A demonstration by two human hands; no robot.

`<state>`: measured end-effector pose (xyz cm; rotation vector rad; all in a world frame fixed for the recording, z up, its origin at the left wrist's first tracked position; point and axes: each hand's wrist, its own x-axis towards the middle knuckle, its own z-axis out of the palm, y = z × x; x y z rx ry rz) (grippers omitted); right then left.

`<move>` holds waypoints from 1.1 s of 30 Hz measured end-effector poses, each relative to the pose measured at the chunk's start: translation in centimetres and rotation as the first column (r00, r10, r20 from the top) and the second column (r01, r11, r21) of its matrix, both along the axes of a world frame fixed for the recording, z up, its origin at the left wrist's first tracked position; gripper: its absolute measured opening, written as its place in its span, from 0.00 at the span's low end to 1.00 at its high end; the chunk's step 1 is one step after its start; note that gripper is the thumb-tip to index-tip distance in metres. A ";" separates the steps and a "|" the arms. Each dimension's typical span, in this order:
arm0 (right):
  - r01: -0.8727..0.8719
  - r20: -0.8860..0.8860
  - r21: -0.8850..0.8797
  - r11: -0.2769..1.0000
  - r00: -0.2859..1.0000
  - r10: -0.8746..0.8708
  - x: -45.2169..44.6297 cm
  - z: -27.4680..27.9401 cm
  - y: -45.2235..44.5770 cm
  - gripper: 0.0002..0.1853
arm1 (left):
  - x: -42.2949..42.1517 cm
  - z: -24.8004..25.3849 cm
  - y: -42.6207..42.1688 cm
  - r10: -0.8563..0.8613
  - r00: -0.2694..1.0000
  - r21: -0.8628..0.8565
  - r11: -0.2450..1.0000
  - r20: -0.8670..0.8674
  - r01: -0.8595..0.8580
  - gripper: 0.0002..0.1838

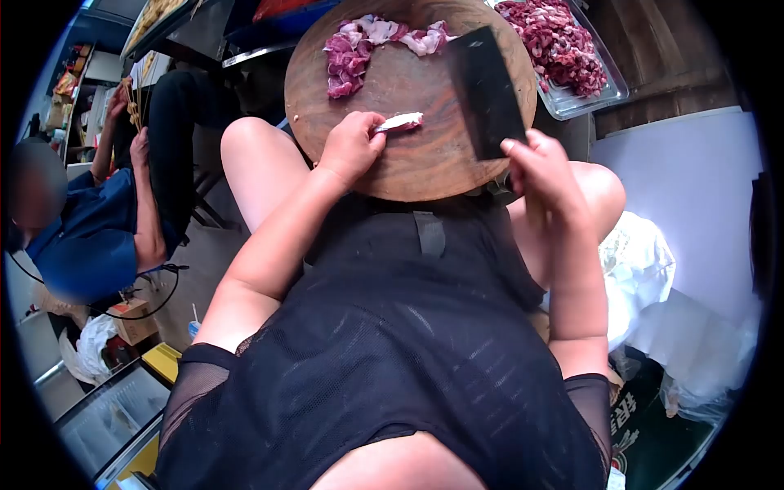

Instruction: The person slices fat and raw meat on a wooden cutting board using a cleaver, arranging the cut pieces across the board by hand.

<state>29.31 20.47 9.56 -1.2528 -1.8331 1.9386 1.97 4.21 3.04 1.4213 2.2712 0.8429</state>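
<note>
My right hand is closed round the handle of a dark, broad-bladed cleaver, its blade raised over the right side of a round wooden chopping board and slightly blurred. With its fingers pinched, my left hand holds a small strip of meat, pale on top and red at the end, on the board. Farther back on the same board lie several pieces of raw red meat with white fat, in a bent row. A gap separates the cleaver from the strip.
Right of the board stands a clear plastic tray heaped with cut red meat. On the left a person in a blue shirt sits holding thin sticks. A blue container is behind the board; a white plastic bag lies at the right.
</note>
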 end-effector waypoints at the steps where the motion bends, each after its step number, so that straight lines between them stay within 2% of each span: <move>1: -0.056 0.009 -0.036 0.998 0.998 0.056 -0.2 0.0 -1.3 0.11 | -0.3 -0.2 0.1 -0.074 0.992 0.006 0.997 -0.101 0.075 0.13; 2: -0.078 -0.008 -0.088 0.993 0.997 0.077 -0.4 0.0 -2.4 0.11 | -0.5 -0.3 0.2 -0.073 0.993 0.011 0.997 -0.095 0.074 0.13; 4: -0.111 -0.037 -0.184 0.977 0.994 0.106 -0.9 -1.0 -4.0 0.11 | -0.6 0.0 0.5 -0.159 0.985 0.195 0.966 -0.074 0.170 0.10; 5: -0.123 -0.045 -0.227 0.966 0.992 0.116 -1.0 -1.6 -4.5 0.10 | -0.7 0.2 0.5 -0.161 0.984 0.196 0.965 -0.070 0.172 0.10; 8: -0.101 0.051 -0.226 0.969 0.992 0.116 -1.5 -1.9 -5.4 0.10 | -0.4 1.3 0.3 -0.257 0.912 0.054 0.956 -0.321 0.288 0.03; 11: -0.106 0.119 -0.179 0.978 0.985 0.128 -1.5 -2.0 -5.4 0.11 | -1.5 1.1 -1.7 -0.285 0.874 0.009 0.950 -0.394 0.314 0.06; 16: -0.155 0.201 -0.062 0.986 0.966 0.164 -2.0 -2.4 -5.5 0.12 | -3.1 1.2 -4.5 -0.285 0.910 -0.110 0.958 -0.301 0.264 0.06; 18: -0.143 0.185 -0.069 0.987 0.971 0.153 -2.0 -2.1 -5.9 0.12 | -3.5 2.0 -4.6 -0.228 0.967 -0.200 0.958 -0.111 0.203 0.10; 19: -0.147 0.188 -0.069 0.987 0.969 0.158 -2.1 -1.6 -6.2 0.12 | -3.8 1.7 -4.5 -0.224 0.969 -0.199 0.960 -0.109 0.199 0.10; 21: -0.138 0.227 0.045 0.989 0.966 0.125 -2.2 -0.4 -6.9 0.12 | -4.1 1.2 -3.6 -0.225 0.937 0.111 0.959 -0.269 0.262 0.15; 22: -0.136 0.229 0.047 0.990 0.966 0.122 -2.0 -0.3 -7.3 0.12 | -3.6 1.4 -3.2 -0.236 0.940 0.151 0.949 -0.248 0.278 0.17; 24: -0.238 0.288 0.445 0.864 0.951 0.113 -1.6 0.1 -8.2 0.12 | -2.7 0.9 -2.2 -0.251 0.921 0.215 0.923 -0.297 0.320 0.15; 25: -0.230 0.293 0.446 0.865 0.951 0.102 -1.5 0.5 -8.6 0.12 | -2.3 0.5 -1.5 -0.257 0.901 0.273 0.892 -0.349 0.360 0.13; 26: -0.255 0.316 0.557 0.791 0.945 0.082 -1.5 1.2 -9.0 0.12 | -1.9 -0.3 -0.7 -0.274 0.880 0.325 0.853 -0.387 0.408 0.10; 28: -0.286 0.334 0.718 0.635 0.941 0.046 -1.6 1.4 -9.9 0.11 | -0.9 -1.2 0.4 -0.287 0.878 0.344 0.838 -0.383 0.423 0.09; 29: -0.283 0.338 0.717 0.637 0.941 0.038 -1.7 1.4 -10.2 0.11 | -0.6 -1.6 0.8 -0.290 0.877 0.358 0.829 -0.384 0.430 0.09; 32: -0.380 0.403 0.813 0.441 0.914 0.045 -2.1 0.9 -11.1 0.08 | -0.1 -3.4 1.4 -0.310 0.870 0.346 0.825 -0.383 0.446 0.05; 33: -0.377 0.406 0.810 0.449 0.913 0.036 -2.3 0.8 -11.3 0.08 | 0.1 -3.4 1.4 -0.298 0.877 0.352 0.830 -0.377 0.433 0.03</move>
